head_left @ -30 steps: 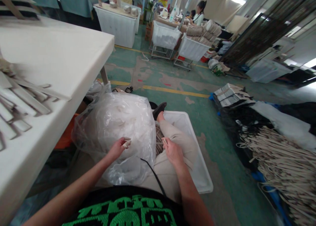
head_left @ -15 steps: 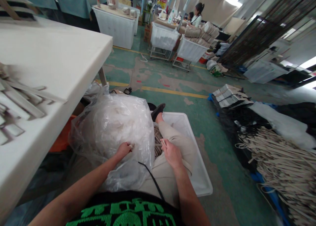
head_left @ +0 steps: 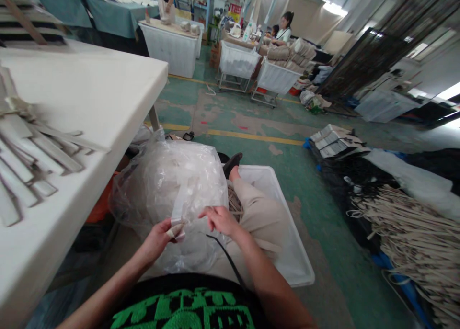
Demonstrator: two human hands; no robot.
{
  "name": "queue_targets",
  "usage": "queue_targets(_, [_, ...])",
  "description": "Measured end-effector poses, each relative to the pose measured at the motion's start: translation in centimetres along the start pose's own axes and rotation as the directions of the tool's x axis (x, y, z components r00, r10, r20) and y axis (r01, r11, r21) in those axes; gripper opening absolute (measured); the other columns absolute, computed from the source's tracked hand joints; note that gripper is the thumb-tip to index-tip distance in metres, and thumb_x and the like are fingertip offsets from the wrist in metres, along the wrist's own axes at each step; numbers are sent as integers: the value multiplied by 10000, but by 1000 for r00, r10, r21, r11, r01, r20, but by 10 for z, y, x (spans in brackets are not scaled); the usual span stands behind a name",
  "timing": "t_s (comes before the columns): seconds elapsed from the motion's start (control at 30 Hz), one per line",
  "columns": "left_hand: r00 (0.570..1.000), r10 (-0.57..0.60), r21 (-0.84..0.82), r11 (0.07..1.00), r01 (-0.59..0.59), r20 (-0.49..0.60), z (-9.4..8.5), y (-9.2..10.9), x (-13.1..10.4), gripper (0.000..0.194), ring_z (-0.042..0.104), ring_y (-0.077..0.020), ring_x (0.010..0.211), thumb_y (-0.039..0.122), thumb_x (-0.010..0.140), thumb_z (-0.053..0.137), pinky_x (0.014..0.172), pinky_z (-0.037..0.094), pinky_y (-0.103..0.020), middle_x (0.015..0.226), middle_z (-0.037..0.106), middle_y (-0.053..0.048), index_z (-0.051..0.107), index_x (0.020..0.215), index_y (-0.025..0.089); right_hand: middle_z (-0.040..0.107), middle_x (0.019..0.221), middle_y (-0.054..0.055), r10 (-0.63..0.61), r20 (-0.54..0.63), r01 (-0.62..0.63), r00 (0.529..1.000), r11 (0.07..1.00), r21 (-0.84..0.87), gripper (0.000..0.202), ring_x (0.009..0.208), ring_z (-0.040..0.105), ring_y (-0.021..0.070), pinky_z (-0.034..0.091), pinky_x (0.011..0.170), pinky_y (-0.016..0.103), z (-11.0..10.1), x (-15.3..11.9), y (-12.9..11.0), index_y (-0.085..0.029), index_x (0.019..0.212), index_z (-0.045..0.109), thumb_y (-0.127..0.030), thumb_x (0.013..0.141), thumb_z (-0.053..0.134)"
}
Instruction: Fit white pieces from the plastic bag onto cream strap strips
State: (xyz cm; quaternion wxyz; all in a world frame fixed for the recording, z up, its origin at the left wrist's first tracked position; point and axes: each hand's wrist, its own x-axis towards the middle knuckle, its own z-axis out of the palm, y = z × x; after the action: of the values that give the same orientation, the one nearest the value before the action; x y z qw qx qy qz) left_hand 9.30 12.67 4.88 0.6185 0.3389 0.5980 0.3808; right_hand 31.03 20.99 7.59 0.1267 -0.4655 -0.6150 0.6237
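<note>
My left hand (head_left: 162, 235) is closed on a shiny white strip (head_left: 177, 211), which stands up from the fingers. A pale wrap covers one of its fingertips. My right hand (head_left: 220, 221) hovers to the right with the index finger stretched out and the others loosely bent; nothing shows in it. Beneath both hands a clear plastic bag (head_left: 143, 175) bulges on my lap, its whitish contents blurred. Beige cords (head_left: 234, 198) lie beside my leg, in a white plastic tub (head_left: 293, 233). A thin black cord (head_left: 224, 259) runs across my lap.
At left a white table (head_left: 108, 85) bears pale flat strips (head_left: 43, 152). To the right, bundles of beige cords (head_left: 413, 238) lie on a low blue pallet. Wheeled white bins (head_left: 239, 61) and people at work are farther off across the green floor.
My right hand has moved left from beside my knee to near my left hand, and its fingers have loosened. The left hand has drawn back toward me, now with the white strip in it.
</note>
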Motion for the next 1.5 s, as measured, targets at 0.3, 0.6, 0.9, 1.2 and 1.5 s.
queue_targets(0.3, [999,-27,-205,978,31,21,0,34,-10,477,574,-183,683,522,546,836,654,464,-282,759,696,-37,753,864,177,565,604,-58,-147,2,147,989,989,-2,156,503,506,78,395,499,182,46,52,-47,-158,756,664,-304,808,673])
queue_targets(0.6, [998,-59,-213,976,51,-31,-3,42,-11,440,537,-153,627,479,520,830,604,432,-268,716,651,-32,708,805,166,482,518,-80,-289,-116,256,950,937,-237,210,495,490,72,334,513,180,34,63,-73,-171,639,606,-281,816,627])
queue_targets(0.9, [980,-83,-82,992,99,179,9,35,-17,344,427,-121,532,471,553,809,531,349,-251,573,573,6,700,675,168,510,554,-73,-322,-243,272,915,937,-217,213,508,560,88,409,569,188,12,75,-82,-180,655,573,-284,839,602])
queue_targets(1.2, [948,-97,185,982,42,302,15,35,-16,373,481,-161,545,542,628,730,593,397,-298,513,583,-13,651,512,197,517,508,-73,-371,-281,288,885,911,-294,212,519,554,91,378,588,196,2,77,-89,-177,661,606,-263,855,598])
queue_targets(1.5, [992,-123,-418,902,105,-18,-5,46,9,389,516,-99,505,409,490,906,523,436,-219,554,609,6,651,624,147,504,516,-82,-68,-119,92,991,974,209,223,393,350,55,240,404,186,3,41,-71,-133,991,661,-264,854,544])
